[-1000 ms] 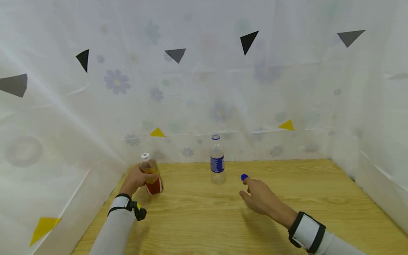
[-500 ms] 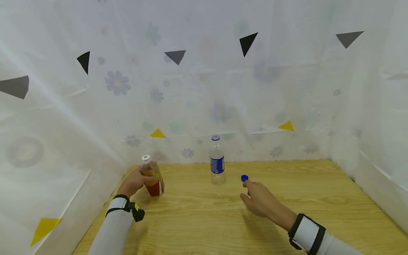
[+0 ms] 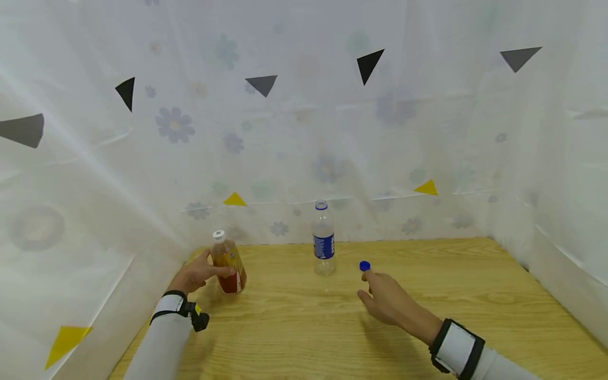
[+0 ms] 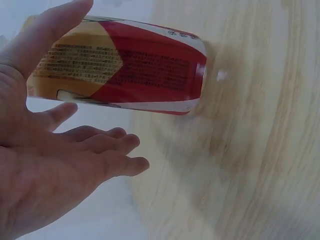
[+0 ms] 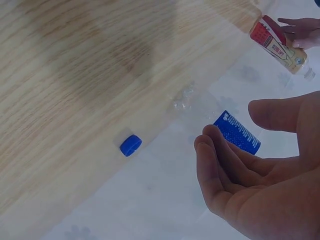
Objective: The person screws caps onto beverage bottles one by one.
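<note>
Yellow wooden counter [image 3: 285, 327] carries a clear plastic bottle with a blue label [image 3: 324, 246]. Nearest, right of that bottle, the right hand [image 3: 387, 300] hangs loosely bent, holding nothing. Left of it, the left hand [image 3: 197, 272] has its fingers apart by a red-and-yellow plastic bottle with a white cap [image 3: 231, 258], standing up. This one looks smooth, maybe heavy; grab its middle. Farther, right of the clear bottle, a small round blue plastic cap [image 3: 364, 266] looks hard and light; pinch its edges.

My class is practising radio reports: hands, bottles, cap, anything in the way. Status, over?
Left hand open at the red-and-yellow bottle. Right hand empty, near the blue cap. Clear bottle upright, uncapped. Nothing visible between right hand and cap.
</note>
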A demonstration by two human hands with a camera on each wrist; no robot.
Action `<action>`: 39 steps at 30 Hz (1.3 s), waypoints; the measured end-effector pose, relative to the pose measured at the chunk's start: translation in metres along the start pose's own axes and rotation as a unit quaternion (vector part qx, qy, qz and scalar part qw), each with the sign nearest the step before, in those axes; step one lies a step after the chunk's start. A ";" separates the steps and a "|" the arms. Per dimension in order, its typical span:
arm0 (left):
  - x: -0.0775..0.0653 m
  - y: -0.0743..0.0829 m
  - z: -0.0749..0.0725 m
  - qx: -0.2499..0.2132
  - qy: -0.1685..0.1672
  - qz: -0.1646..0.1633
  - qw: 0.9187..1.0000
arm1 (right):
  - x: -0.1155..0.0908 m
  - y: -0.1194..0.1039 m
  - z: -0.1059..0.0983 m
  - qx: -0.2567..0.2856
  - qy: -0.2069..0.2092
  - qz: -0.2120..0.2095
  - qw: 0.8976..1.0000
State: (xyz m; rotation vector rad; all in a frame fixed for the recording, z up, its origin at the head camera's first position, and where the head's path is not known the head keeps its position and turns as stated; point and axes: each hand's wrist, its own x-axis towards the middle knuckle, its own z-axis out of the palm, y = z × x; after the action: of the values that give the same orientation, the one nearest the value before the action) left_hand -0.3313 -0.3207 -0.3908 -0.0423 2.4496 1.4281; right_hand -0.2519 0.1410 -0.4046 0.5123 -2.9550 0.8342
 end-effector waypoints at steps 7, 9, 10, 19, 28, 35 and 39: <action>-0.005 0.016 -0.016 0.020 -0.006 -0.001 1.000 | -0.001 0.003 0.002 0.000 -0.007 -0.002 1.000; -0.007 0.025 -0.022 0.026 -0.004 -0.001 1.000 | -0.001 0.003 0.002 0.000 -0.006 -0.002 1.000; -0.007 0.030 -0.024 0.029 -0.002 0.000 1.000 | -0.002 0.004 0.002 0.000 -0.006 -0.002 1.000; -0.012 0.083 -0.017 0.138 0.120 0.033 0.983 | -0.004 0.004 0.002 0.001 -0.008 -0.005 1.000; -0.005 0.128 0.027 0.160 0.323 0.179 0.916 | -0.004 0.005 0.004 0.001 -0.013 0.006 1.000; 0.007 0.169 0.078 0.160 0.320 0.270 0.894 | -0.002 0.005 0.005 0.003 -0.016 0.012 1.000; 0.015 0.180 0.123 0.156 0.277 0.277 0.906 | -0.002 0.004 0.005 0.008 -0.018 0.019 1.000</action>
State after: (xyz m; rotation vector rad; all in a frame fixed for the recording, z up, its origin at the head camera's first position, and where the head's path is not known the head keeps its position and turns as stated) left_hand -0.3471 -0.1233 -0.2987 0.4058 3.3399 1.3228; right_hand -0.2512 0.1421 -0.4113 0.4775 -3.0032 0.8625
